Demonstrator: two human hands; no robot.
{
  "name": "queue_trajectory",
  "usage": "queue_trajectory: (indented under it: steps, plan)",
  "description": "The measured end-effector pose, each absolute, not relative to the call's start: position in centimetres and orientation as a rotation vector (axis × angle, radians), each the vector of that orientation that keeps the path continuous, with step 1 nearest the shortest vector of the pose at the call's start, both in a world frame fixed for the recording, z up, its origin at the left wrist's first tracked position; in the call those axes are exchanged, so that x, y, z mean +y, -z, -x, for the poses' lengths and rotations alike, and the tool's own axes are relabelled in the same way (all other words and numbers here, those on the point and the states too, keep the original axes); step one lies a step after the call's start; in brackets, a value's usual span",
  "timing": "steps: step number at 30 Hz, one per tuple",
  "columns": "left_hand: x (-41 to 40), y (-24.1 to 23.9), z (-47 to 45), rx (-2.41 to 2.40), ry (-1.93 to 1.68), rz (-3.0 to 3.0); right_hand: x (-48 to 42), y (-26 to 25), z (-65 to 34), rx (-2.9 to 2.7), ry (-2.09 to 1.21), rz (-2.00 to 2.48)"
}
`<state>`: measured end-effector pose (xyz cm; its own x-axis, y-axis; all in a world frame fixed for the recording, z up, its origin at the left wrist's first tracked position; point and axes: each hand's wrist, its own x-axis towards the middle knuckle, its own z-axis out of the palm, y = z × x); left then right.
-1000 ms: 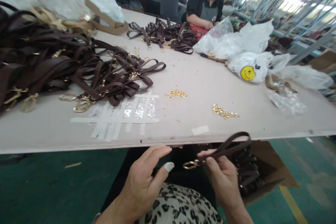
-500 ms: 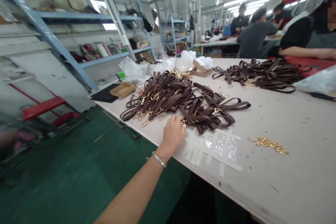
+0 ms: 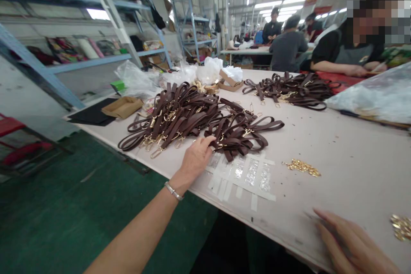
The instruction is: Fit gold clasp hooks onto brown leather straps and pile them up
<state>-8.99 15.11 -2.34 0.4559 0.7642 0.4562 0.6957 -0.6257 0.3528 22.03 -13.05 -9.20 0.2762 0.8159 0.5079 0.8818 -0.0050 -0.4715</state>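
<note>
My left hand (image 3: 198, 156), with a silver bangle at the wrist, is at the near edge of a pile of dark brown straps (image 3: 189, 113) with gold clasps. Its fingers are curled and pinch the end of a strap, though the fingertips are partly hidden. At the lower right, my right hand (image 3: 348, 242) hovers over or rests on the table, holding nothing, thumb and fingers apart. Small gold metal pieces (image 3: 303, 167) lie ahead of it, and another gold heap (image 3: 401, 227) is to its right. Taped clear packets (image 3: 252, 172) sit beside my left hand.
The pale table (image 3: 321, 137) also bears a second strap pile (image 3: 289, 90), a cardboard tray (image 3: 122, 108), black sheets (image 3: 91, 113), plastic bags (image 3: 208, 70) and a large clear bag (image 3: 375, 94). A co-worker (image 3: 349, 47) sits across. Blue shelving (image 3: 90, 62) stands left.
My right hand has come into view at the lower right. The view has turned to the right, so the table's things appear shifted left. My left hand stays by the strap pile.
</note>
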Motion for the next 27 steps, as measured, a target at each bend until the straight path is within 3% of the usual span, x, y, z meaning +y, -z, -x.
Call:
queue_trajectory:
  steps: [8, 14, 19, 27]
  plan:
    - [10.8, -2.5, 9.4, 1.043, -1.28, -2.321, -4.9, 10.5, -24.6, -2.146, 0.438, 1.752]
    - [6.9, -5.5, 8.6, 0.785, -1.035, -1.834, -2.8, 10.6, -24.2, -2.085, 0.424, 1.85]
    - [4.7, -3.8, 7.5, 0.691, -0.835, -1.283, -2.1, 9.3, -23.2, -1.978, 0.405, 1.979]
    - [-0.1, 2.2, 5.6, 0.861, -0.403, -1.109, -1.9, 8.6, -22.7, -1.862, 0.318, 2.194]
